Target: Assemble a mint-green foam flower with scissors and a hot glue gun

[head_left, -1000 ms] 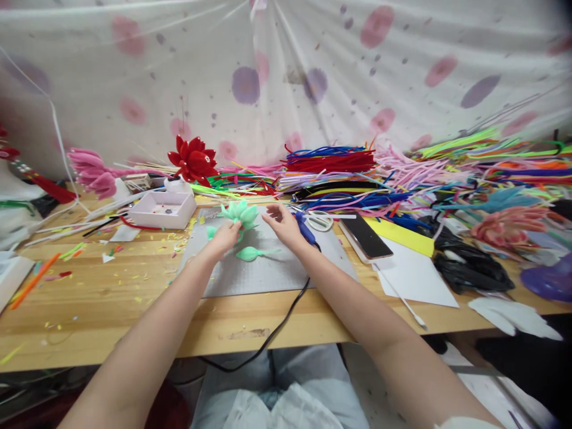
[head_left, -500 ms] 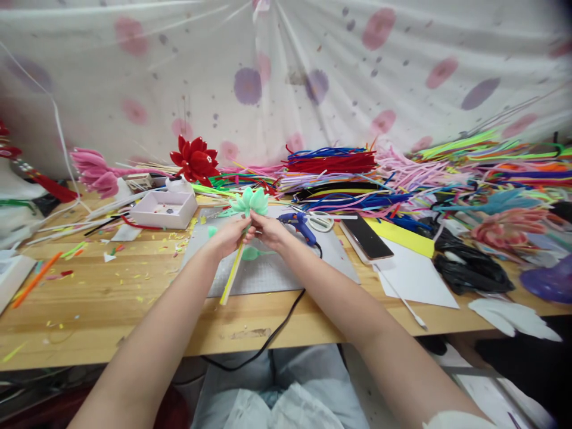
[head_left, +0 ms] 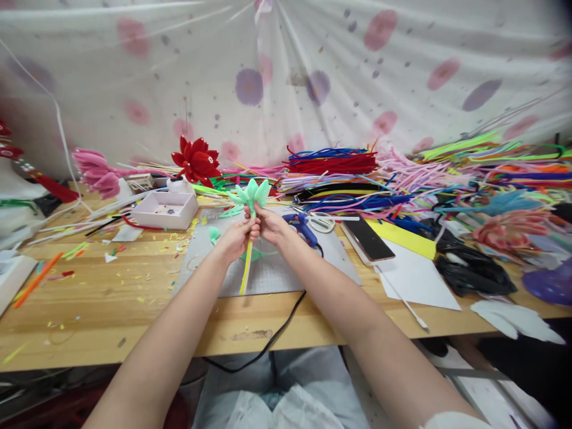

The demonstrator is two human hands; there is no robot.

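A mint-green pipe-cleaner flower (head_left: pixel 251 193) stands upright between my two hands, its petals spreading above the fingers. Its yellow and white stem (head_left: pixel 245 274) hangs down below them. My left hand (head_left: pixel 239 237) is closed around the stem. Higher up, my right hand (head_left: pixel 267 223) pinches the base of the petals; some fingertips are hidden. Under the hands, on the grey cutting mat (head_left: pixel 223 277), lie a loose mint-green petal piece (head_left: pixel 214 234) and another green piece (head_left: pixel 255 255), partly covered by the hands.
Right of my hands are a blue glue gun (head_left: pixel 304 227), white-handled scissors (head_left: pixel 322 223) and a phone (head_left: pixel 373 239). Heaps of pipe cleaners (head_left: pixel 330 164) line the back. A white box (head_left: pixel 165 211) and red flower (head_left: pixel 195 159) stand left. The black cord (head_left: pixel 277 333) crosses the table's front edge.
The flower has tipped more upright and its stem has swung to the right, now pointing nearly straight down. My left hand has moved slightly lower on the stem.
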